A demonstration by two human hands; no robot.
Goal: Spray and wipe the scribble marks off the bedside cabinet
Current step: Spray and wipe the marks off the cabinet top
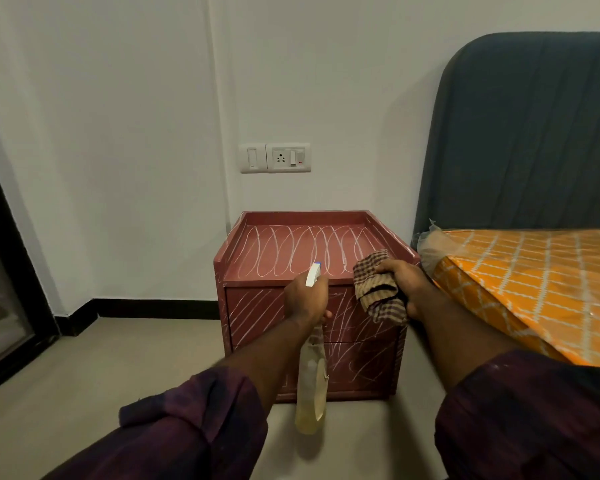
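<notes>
Closest to the camera, two dark purple sleeves point(187, 427) lead out to bare forearms. The left hand point(303, 301) has its fingers wrapped round the neck of a spray bottle point(310, 393). Its clear body hangs down in front of the drawers and holds a pale yellowish liquid whose level is hard to read. Its white spray head point(313, 274) points out over the front edge of the bedside cabinet point(257, 327). Just to the right, the right hand point(404, 280) has its fingers clamped on a bunched brown checked cloth point(378, 292). The cloth is at the front right corner of the top, though whether it touches the wood cannot be told. The cabinet stands on the floor against the wall, just beside the orange-covered mattress point(534, 282). White scribble marks point(302, 252) loop unbroken across its rimmed, tray-like top, and more slash over both drawer fronts and the left side. No wet sheen or wiped patch shows anywhere, so the job looks barely begun: spraying appears to be the step in hand, with all the wiping left. Both drawers are closed, so their contents are hidden, and nothing stands on the top. Beyond, a switch and socket plate point(276, 157) sits on the white wall, with a dark padded headboard point(534, 133) to its right.
</notes>
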